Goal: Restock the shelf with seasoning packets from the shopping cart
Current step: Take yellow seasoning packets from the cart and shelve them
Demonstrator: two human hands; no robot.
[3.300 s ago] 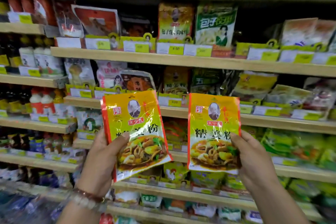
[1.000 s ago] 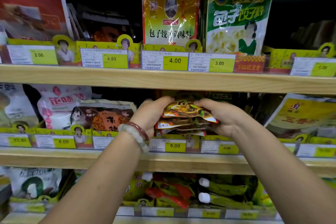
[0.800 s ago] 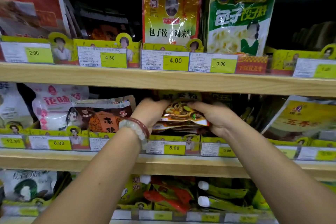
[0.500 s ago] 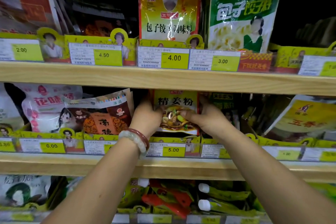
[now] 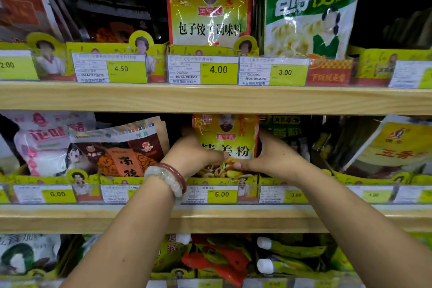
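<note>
A yellow seasoning packet [image 5: 230,138] with a red border stands upright in its slot on the middle wooden shelf [image 5: 70,216], above the 5.00 price tag [image 5: 221,194]. My left hand [image 5: 195,155], with bead bracelets on the wrist, grips the packet's left edge. My right hand [image 5: 272,159] holds its right edge, thumb across the lower front. More packets may stand behind the front one; I cannot tell how many. The shopping cart is out of view.
A brown packet [image 5: 126,152] and a white bag [image 5: 44,142] sit left of the slot; dark green packets [image 5: 287,133] and a yellow one [image 5: 395,147] sit right. The upper shelf [image 5: 210,98] hangs close above. Bottles and packets fill the lower shelf.
From holding two packets in front of the shelf, both hands carried them into the middle-shelf slot, tipped them from lying flat to upright, and now steady them there.
</note>
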